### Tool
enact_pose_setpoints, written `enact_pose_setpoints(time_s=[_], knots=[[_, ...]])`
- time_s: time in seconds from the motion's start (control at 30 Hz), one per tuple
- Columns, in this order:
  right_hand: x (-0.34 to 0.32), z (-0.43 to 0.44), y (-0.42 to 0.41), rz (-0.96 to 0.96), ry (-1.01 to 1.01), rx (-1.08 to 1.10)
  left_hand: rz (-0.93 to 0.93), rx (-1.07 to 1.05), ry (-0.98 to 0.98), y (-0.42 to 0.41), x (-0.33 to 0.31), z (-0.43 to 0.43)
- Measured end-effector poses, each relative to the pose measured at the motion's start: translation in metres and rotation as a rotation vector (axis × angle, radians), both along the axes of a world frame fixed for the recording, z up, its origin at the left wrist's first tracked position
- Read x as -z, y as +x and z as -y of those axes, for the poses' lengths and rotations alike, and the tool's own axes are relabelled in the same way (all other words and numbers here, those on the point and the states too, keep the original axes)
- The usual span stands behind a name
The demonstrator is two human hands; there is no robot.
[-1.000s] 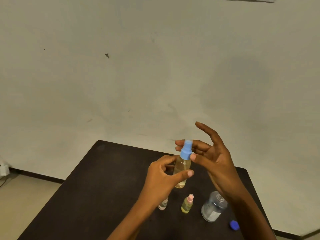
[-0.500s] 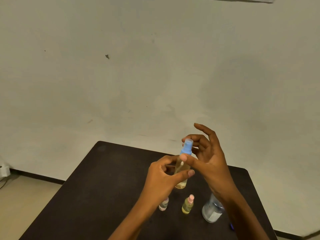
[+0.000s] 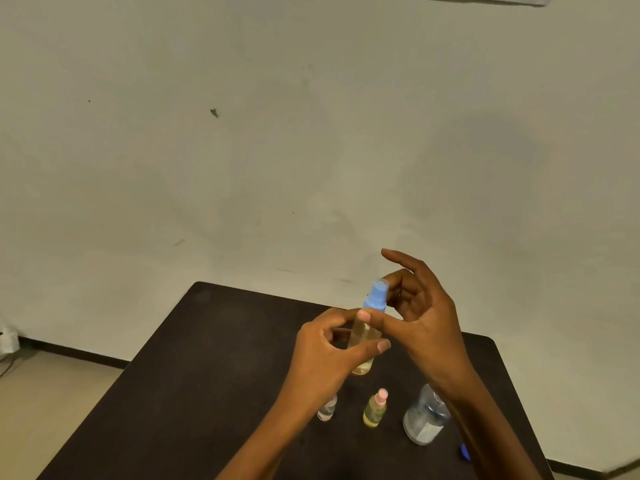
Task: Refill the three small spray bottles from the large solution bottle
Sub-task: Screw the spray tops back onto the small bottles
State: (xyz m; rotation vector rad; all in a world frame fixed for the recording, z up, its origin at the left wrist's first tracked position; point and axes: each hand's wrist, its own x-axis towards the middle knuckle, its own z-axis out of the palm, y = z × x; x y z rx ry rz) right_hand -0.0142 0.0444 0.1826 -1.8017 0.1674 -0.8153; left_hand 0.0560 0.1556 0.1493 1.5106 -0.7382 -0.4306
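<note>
The spray bottle (image 3: 363, 336) is upright above the desk (image 3: 207, 358). Our left hand (image 3: 325, 351) closes its grip round the body. Our right hand (image 3: 429, 323) pinches the blue cap (image 3: 375, 297) between thumb and bent fingers, forefinger raised.

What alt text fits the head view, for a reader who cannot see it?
A person's left hand holds a spray bottle above a dark table, while the right hand pinches its blue top. A pink-topped bottle, another small bottle and a large clear bottle stand on it.
</note>
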Motion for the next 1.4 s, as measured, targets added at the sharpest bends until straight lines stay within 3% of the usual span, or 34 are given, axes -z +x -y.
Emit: enact_pose_setpoints(time_s=[0.33,1.17,1.4], knots=[[0.0,0.007,-0.007,-0.06,0.165,-0.22,-0.055,0.011,-0.009,0.005,-0.002,-0.002],[0.001,-0.001,-0.004,-0.052,0.013,0.04,0.05,-0.043,-0.065,0.01,0.012,0.004],[0.003,0.002,-0.001,-0.049,-0.025,-0.009,-0.038,0.125,-0.048,0.009,0.008,0.003]])
